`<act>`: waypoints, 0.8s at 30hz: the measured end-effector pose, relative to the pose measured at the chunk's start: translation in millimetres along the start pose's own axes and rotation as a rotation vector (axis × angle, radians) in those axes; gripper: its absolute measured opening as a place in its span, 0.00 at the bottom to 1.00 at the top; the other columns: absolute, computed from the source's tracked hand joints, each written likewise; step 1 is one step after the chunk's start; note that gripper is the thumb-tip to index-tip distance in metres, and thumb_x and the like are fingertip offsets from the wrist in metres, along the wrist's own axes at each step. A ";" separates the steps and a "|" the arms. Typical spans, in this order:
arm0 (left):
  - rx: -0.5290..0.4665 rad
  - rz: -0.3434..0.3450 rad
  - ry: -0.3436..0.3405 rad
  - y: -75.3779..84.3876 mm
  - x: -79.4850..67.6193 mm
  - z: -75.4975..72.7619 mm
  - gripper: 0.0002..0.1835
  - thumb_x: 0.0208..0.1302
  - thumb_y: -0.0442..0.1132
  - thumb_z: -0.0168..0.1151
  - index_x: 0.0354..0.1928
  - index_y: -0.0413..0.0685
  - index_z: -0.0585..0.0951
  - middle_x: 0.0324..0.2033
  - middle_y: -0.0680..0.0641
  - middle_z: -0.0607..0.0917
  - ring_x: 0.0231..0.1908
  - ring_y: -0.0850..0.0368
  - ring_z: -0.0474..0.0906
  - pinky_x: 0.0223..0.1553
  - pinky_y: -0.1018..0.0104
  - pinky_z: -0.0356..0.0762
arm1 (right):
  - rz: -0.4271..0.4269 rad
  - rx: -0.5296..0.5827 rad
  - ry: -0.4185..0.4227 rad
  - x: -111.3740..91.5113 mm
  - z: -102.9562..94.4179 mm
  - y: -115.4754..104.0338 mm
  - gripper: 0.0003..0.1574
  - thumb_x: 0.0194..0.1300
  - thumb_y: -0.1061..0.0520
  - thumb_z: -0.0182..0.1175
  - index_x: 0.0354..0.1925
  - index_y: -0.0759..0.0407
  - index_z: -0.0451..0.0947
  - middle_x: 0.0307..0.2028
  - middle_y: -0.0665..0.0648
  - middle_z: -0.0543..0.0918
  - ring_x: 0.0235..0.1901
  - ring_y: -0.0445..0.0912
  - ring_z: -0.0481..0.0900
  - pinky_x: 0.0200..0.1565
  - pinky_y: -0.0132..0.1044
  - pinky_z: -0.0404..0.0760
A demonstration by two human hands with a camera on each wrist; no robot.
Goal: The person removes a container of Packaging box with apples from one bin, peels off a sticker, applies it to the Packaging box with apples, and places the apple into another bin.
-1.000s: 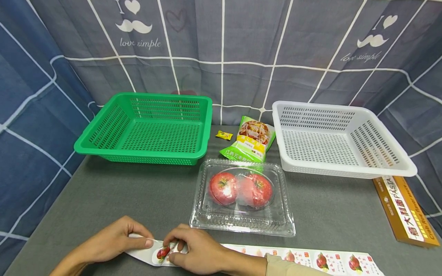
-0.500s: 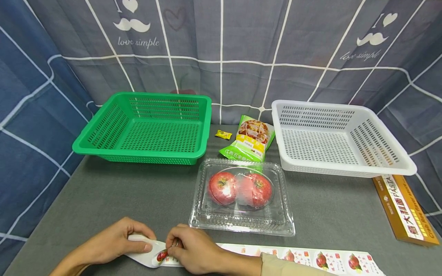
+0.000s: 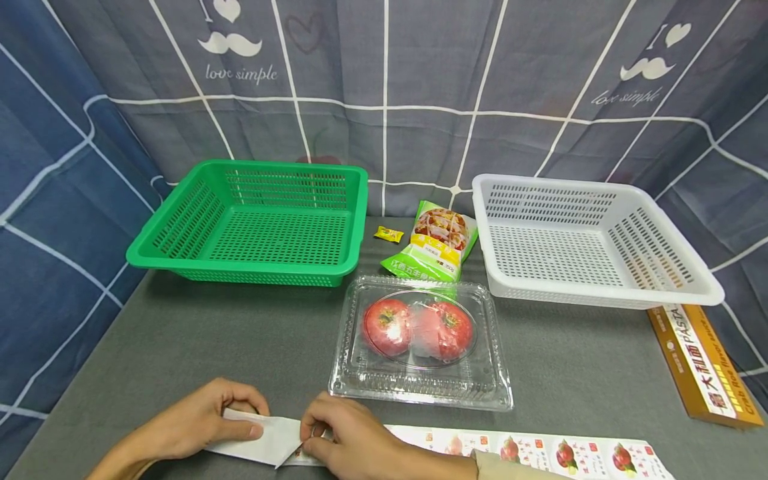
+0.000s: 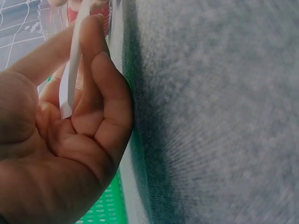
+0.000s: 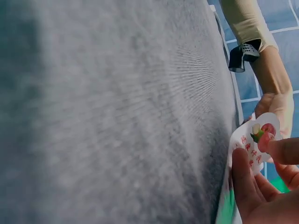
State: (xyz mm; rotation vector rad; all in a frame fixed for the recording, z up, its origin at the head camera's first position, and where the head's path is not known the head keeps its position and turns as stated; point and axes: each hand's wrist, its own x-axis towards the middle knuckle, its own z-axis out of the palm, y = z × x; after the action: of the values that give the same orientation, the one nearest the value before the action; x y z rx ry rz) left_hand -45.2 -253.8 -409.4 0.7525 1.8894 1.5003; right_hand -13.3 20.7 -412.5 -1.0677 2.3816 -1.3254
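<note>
White paper strip (image 3: 486, 443), printed with red fruit labels, runs along the near side of the table (image 3: 252, 333), in front of the clear plastic box (image 3: 420, 395). The left hand (image 3: 204, 417) pinches the strip's left end between thumb and fingers, and a plain flap (image 3: 270, 440) lies turned over there, its back facing up. The right hand (image 3: 357, 437) pinches the strip just beside that fold, thumb against a bent finger.

The step in hand looks like working a label loose from its backing; whether an edge has lifted, I cannot tell. The next move probably calls for the left hand to hold the backing firm while the right draws slowly and evenly, since thin paper could crease or tear.

Two tomatoes (image 3: 387, 327) sit inside the clear box. Behind it are a green snack bag (image 3: 441, 243) and a small yellow candy (image 3: 389, 234), between a green basket (image 3: 249, 268) and a white basket (image 3: 588, 297). A pasta box (image 3: 705, 367) lies at the right, partly hidden by the white basket. Grey cloth covers the table, and blue-grey checked curtains (image 3: 336, 133) close in the back and both sides.
</note>
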 end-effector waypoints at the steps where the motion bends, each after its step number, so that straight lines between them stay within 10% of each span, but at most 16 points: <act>1: -0.010 -0.007 -0.003 0.1 0.2 -0.1 0.04 0.65 0.31 0.62 0.41 0.41 0.84 0.30 0.52 0.86 0.30 0.67 0.78 0.29 0.68 0.77 | -0.005 0.006 -0.005 -1.6 -2.1 -0.2 0.08 0.63 0.61 0.66 0.33 0.50 0.76 0.33 0.39 0.74 0.32 0.26 0.68 0.35 0.20 0.71; 14: -0.028 0.004 0.006 -1.9 -0.5 1.2 0.04 0.66 0.30 0.62 0.39 0.39 0.84 0.32 0.50 0.87 0.31 0.65 0.80 0.30 0.67 0.79 | -0.030 0.123 -0.133 -24.5 -31.7 -8.2 0.04 0.66 0.62 0.61 0.34 0.54 0.77 0.54 0.51 0.77 0.44 0.30 0.73 0.40 0.22 0.75; 24: 0.023 0.019 0.017 -2.3 1.0 2.7 0.03 0.65 0.30 0.63 0.38 0.42 0.84 0.31 0.53 0.87 0.31 0.67 0.79 0.29 0.67 0.78 | 0.042 0.473 0.009 -37.5 -64.0 -19.9 0.02 0.69 0.65 0.58 0.37 0.59 0.77 0.32 0.56 0.83 0.28 0.32 0.76 0.25 0.29 0.79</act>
State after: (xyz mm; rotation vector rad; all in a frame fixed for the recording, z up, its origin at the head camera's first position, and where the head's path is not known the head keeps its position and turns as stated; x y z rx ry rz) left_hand -44.0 -251.8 -412.2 0.7724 1.9206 1.5030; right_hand -8.7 81.4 -365.6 -0.8652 1.9304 -1.7559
